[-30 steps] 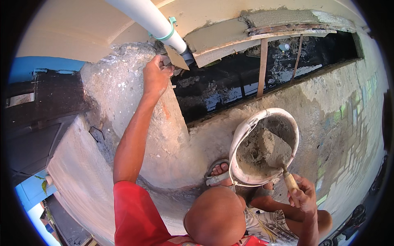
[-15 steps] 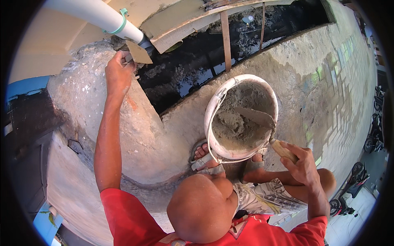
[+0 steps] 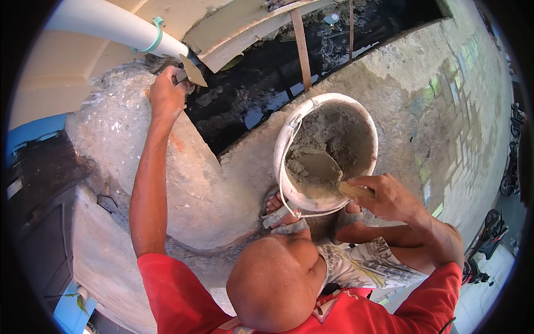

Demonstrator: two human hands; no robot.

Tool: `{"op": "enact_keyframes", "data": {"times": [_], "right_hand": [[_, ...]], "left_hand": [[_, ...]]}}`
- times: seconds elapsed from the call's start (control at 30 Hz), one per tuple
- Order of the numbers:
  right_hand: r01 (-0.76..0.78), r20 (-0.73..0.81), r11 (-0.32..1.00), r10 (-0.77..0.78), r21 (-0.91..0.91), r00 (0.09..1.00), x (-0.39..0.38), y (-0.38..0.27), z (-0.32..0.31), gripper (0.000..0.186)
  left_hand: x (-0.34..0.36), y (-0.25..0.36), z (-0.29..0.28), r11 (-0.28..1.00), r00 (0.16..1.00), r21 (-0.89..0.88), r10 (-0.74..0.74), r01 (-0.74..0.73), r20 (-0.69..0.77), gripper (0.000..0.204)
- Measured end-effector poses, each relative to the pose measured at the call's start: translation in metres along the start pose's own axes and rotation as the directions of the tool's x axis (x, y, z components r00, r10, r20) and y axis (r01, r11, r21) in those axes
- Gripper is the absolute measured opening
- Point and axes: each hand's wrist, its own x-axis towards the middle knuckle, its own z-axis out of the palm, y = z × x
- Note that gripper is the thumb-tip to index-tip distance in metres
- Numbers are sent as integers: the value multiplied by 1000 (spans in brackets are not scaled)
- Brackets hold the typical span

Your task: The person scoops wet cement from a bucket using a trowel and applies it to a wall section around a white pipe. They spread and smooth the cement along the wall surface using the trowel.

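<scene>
My left hand [image 3: 167, 96], arm stretched forward, is closed round a small flat tan plate [image 3: 193, 71] with a grey part between the fingers. The plate is beside the lower end of a white pipe; its exact kind is unclear. My right hand [image 3: 389, 196] grips the wooden handle of a trowel [image 3: 321, 166]. The trowel's blade lies against wet grey cement mortar [image 3: 344, 129] inside a white bucket [image 3: 282, 146]. This bucket stands tilted by my feet, its wire handle hanging down on the near side.
An open drain [image 3: 222, 111] with dark water runs beyond the bucket, crossed by thin bars [image 3: 301, 50]. The white pipe [image 3: 119, 28], with a green clamp, comes down at the upper left. Rough concrete [image 3: 206, 189] surrounds the drain's corner. Motorbikes [image 3: 484, 239] stand far right.
My right hand has moved left and up, turning the trowel so its blade sits further left in the mortar. My left hand has shifted slightly right, and the tan plate has tilted more steeply.
</scene>
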Motion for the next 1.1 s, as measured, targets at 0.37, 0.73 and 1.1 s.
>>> {"op": "enact_keyframes", "data": {"times": [0.37,0.73,1.1], "right_hand": [[-305,255,570,168,763,952,-16,52,6,45],[-42,34,271,33,962,999,-74,67,-6,46],[107,-68,389,-113,915,991,55,-58,-45,48]], "left_hand": [[30,-19,27,986,986,99,-125,136,-108,32],[58,-10,39,982,970,143,-87,122,-228,33],[74,-29,46,969,967,202,-92,142,-239,30]]}}
